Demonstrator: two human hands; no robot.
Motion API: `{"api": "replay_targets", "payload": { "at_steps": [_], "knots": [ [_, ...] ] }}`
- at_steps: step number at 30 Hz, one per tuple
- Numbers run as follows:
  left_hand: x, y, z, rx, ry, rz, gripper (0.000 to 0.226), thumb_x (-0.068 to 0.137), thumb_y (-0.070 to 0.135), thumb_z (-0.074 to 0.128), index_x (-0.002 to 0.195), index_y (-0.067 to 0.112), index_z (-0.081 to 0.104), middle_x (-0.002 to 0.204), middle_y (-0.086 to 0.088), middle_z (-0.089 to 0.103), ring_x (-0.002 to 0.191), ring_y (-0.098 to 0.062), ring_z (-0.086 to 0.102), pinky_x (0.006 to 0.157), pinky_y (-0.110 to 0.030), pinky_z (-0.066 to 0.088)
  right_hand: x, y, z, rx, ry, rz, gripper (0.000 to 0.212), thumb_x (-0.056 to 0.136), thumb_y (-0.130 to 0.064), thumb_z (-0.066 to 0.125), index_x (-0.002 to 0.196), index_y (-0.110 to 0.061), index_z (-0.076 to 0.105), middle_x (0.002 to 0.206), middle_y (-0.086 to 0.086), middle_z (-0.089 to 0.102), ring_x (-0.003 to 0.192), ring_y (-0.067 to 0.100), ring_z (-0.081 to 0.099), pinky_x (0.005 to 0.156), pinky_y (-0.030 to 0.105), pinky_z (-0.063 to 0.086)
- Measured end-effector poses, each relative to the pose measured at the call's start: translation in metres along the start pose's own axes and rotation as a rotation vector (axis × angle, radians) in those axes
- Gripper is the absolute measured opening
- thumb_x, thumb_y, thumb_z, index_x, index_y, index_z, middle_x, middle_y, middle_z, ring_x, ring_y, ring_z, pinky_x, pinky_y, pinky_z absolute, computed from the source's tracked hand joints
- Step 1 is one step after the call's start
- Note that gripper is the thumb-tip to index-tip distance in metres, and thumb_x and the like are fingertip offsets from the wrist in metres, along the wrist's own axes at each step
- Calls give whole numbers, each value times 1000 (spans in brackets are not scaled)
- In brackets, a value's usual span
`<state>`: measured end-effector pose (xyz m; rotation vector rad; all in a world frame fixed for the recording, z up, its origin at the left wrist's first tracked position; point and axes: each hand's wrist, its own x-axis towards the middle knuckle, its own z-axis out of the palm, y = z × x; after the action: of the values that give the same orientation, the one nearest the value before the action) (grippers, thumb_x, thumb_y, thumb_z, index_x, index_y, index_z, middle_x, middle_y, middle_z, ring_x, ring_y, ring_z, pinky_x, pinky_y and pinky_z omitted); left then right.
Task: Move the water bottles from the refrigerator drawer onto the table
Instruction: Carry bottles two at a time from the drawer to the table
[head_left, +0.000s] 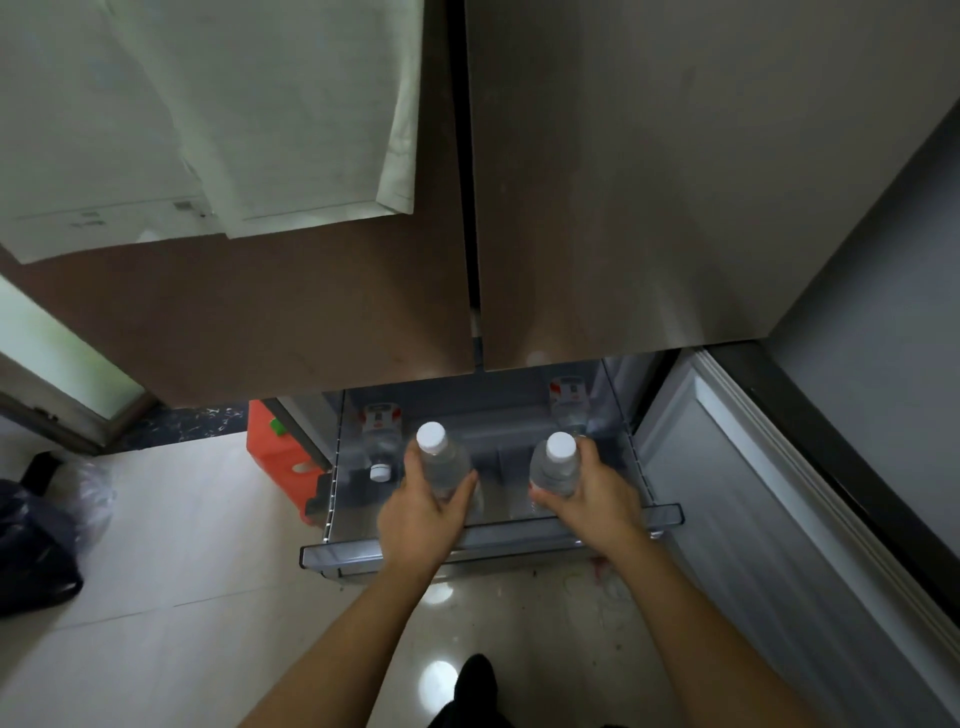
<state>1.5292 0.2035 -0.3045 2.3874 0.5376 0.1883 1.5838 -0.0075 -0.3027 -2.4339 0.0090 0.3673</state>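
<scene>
Both forearms reached up from the bottom of the frame, well apart. My left hand (423, 512) was clamped round one bottle (441, 465), my right hand (592, 499) round another (557, 467), both upright over the open drawer (467, 545) at lower centre. I judged them full, so fairly heavy, with thin walls that give under squeeze and may be slick from the cold; mid-body, below the cap, seemed the best hold. Two more bottles lay further back, left (382, 434) and right (569, 402). No table showed.
</scene>
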Motion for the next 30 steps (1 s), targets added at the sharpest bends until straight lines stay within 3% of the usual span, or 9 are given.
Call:
{"api": "replay_targets", "payload": {
  "at_steps": [4, 9, 13, 18, 22, 26, 30],
  "knots": [
    [-19, 20, -15, -144, 124, -52, 89, 80, 62, 69, 148, 34, 20, 123, -2, 67, 103, -31, 67, 85, -44, 56, -13, -1, -10, 165, 55, -90, 76, 72, -47, 85, 132, -39, 40, 129, -3, 63, 118, 25, 59, 90, 34, 49],
    [-52, 44, -44, -391, 311, -48, 84, 79, 41, 80, 138, 44, 20, 130, 7, 54, 117, -22, 60, 98, -46, 53, -38, -17, -29, 468, 215, -304, 87, 73, -32, 87, 135, -40, 27, 120, -11, 50, 105, 15, 54, 85, 30, 48],
    [-90, 50, -79, -435, 446, -63, 85, 80, 39, 80, 142, 45, 23, 137, 14, 51, 122, -17, 57, 102, -45, 51, -58, -38, -40, 534, 215, -549, 82, 75, -32, 85, 119, -64, 23, 126, -3, 56, 106, 18, 59, 79, 29, 51],
    [-159, 37, -140, -342, 714, -136, 76, 81, 34, 81, 142, 37, 34, 110, 42, 56, 97, 13, 59, 88, -43, 57, -95, -92, -22, 502, 83, -731, 79, 78, -33, 83, 132, -50, 29, 136, -4, 54, 113, 15, 55, 81, 30, 48],
    [-226, 7, -196, -282, 926, -243, 76, 80, 37, 81, 140, 36, 36, 117, 15, 63, 100, -10, 63, 86, -48, 57, -147, -142, 23, 487, -85, -842, 85, 77, -33, 84, 137, -52, 27, 141, -1, 51, 122, 23, 54, 89, 43, 53],
    [-307, -41, -252, -206, 1108, -355, 76, 81, 40, 78, 142, 35, 33, 122, 13, 58, 105, -10, 60, 91, -46, 56, -224, -192, 77, 448, -268, -989, 81, 84, -35, 78, 144, -48, 25, 142, 0, 49, 123, 25, 51, 93, 39, 46],
    [-403, -107, -308, -180, 1280, -518, 76, 82, 39, 78, 143, 39, 32, 126, 10, 58, 111, -16, 59, 94, -46, 53, -319, -244, 149, 449, -478, -1137, 83, 88, -37, 73, 149, -52, 19, 148, -12, 43, 129, 13, 47, 101, 38, 44]
  ]
}}
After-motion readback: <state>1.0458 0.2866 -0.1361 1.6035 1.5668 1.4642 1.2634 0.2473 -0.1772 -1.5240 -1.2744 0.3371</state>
